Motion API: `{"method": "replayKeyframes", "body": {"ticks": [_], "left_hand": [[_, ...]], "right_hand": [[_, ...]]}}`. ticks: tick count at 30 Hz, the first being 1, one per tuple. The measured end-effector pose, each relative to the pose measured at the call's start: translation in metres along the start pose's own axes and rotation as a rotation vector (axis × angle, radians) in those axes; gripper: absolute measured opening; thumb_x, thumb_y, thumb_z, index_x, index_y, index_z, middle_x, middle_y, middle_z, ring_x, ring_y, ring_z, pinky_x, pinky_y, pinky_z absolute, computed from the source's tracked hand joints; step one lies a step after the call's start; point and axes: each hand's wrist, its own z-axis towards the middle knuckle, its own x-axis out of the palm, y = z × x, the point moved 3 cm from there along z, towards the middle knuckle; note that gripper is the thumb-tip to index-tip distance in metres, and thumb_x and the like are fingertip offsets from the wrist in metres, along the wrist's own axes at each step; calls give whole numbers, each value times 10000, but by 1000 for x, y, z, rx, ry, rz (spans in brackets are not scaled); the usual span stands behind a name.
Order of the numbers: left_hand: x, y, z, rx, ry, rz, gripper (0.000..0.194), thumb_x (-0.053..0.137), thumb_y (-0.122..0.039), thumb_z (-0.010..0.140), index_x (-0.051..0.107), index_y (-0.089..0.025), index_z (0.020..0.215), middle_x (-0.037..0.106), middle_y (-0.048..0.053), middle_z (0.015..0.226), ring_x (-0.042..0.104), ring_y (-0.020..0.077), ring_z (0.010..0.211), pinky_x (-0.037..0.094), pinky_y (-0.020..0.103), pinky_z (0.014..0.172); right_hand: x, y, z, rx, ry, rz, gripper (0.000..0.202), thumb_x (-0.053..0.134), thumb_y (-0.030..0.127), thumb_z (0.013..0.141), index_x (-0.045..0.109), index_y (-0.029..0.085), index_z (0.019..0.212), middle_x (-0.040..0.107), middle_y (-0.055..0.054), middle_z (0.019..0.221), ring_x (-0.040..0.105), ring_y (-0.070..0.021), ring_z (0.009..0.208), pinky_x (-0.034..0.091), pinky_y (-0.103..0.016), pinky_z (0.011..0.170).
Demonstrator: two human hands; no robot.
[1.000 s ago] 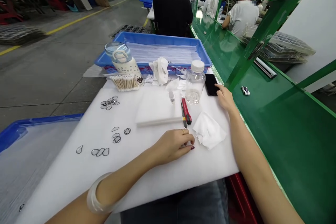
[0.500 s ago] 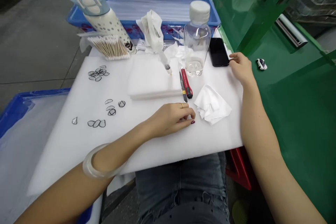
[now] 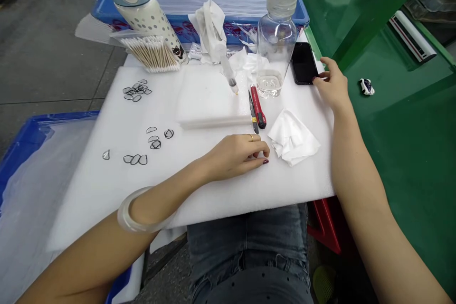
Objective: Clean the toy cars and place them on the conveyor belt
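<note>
My left hand (image 3: 239,156) rests on the white foam sheet (image 3: 206,204), fingers loosely bent, thumb apart, holding nothing. Ahead of it lie a red utility knife (image 3: 258,109) and slim dark tweezers (image 3: 253,113). A crumpled white tissue (image 3: 292,138) is just right of its fingertips. At the right edge, my right hand (image 3: 333,83) has its thumb at the lower right corner of a black phone (image 3: 304,64); its fingers are apart and not closed around the phone. A syringe (image 3: 230,76) leans with its tip over a white foam block (image 3: 213,97).
Small dark-rimmed clear pieces (image 3: 137,90) lie in groups on the left. Behind stand a dotted bottle (image 3: 151,21), cotton swabs (image 3: 153,54), a clear bottle with some liquid (image 3: 277,42) and a blue bin (image 3: 301,14). Another blue bin (image 3: 67,118) is at lower left.
The view has shifted slightly, so the table things sit a little higher and further right. My right thumb now shows at the phone's corner; my left hand stays resting.
</note>
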Motion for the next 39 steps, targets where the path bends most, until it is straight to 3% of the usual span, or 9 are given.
{"method": "replayKeyframes", "body": {"ticks": [2, 5, 8, 10, 14, 21, 27, 31, 39], "left_hand": [[-1, -2, 1, -9, 6, 15, 140, 523, -272, 928, 637, -191, 938, 592, 3, 810, 547, 120, 701, 395, 226, 594], [-2, -5, 2, -29, 13, 22, 153, 505, -270, 934, 637, -193, 943, 593, 6, 810, 550, 126, 704, 403, 230, 603], [-2, -6, 2, -36, 16, 17, 143, 510, -262, 931, 636, -195, 938, 596, 6, 814, 560, 130, 712, 408, 233, 609], [-1, -6, 3, -35, 22, 17, 125, 526, -256, 926, 634, -195, 938, 602, 5, 829, 566, 130, 721, 406, 235, 615], [-1, -5, 2, -37, 37, 22, 114, 534, -260, 933, 626, -196, 957, 607, 3, 859, 565, 129, 732, 397, 239, 621], [-2, -4, -2, -21, 39, 34, 155, 484, -273, 958, 615, -200, 996, 611, 13, 897, 534, 128, 711, 374, 247, 616], [2, -1, 0, -7, 6, 48, 152, 475, -273, 951, 606, -196, 961, 617, 8, 871, 522, 121, 682, 363, 248, 611], [4, 0, 1, 4, -15, 71, 162, 465, -284, 957, 605, -202, 952, 607, 0, 847, 510, 119, 665, 364, 252, 604], [3, 0, 0, -10, -2, 57, 174, 464, -294, 961, 613, -204, 953, 605, 2, 841, 501, 122, 660, 373, 256, 612]], "right_hand": [[8, -7, 7, 36, -90, -39, 552, 610, 278, 785, 517, 230, 1328, 658, -78, 974, 636, -311, 970, 470, -580, 944], [16, -12, 21, 216, -200, -49, 415, 587, 359, 817, 566, 186, 1193, 643, -105, 933, 604, -369, 1052, 427, -674, 948], [20, -3, 35, 311, -169, -35, 416, 645, 416, 773, 562, 175, 1102, 640, -141, 972, 585, -398, 1088, 406, -681, 968], [22, 4, 39, 307, -171, -21, 405, 668, 382, 732, 549, 189, 1068, 645, -138, 988, 589, -384, 1077, 408, -648, 989], [21, 7, 35, 315, -233, 8, 289, 519, 287, 779, 538, 208, 1057, 646, -98, 925, 602, -339, 1028, 416, -607, 991], [17, 4, 37, 202, -132, -71, 364, 416, 210, 814, 610, 204, 1122, 651, -96, 955, 594, -319, 1044, 424, -561, 992], [35, 7, 46, 28, -8, -37, 480, 451, 308, 893, 528, 277, 1366, 608, -72, 1257, 484, -322, 1236, 338, -572, 1087], [40, 8, 48, -21, 13, -93, 428, 445, 312, 908, 579, 278, 1312, 598, -80, 1268, 449, -337, 1271, 273, -610, 1116], [26, 11, 42, 91, 31, 31, 486, 378, 222, 900, 493, 256, 1371, 635, -67, 1198, 569, -296, 1139, 429, -509, 1035]]}}
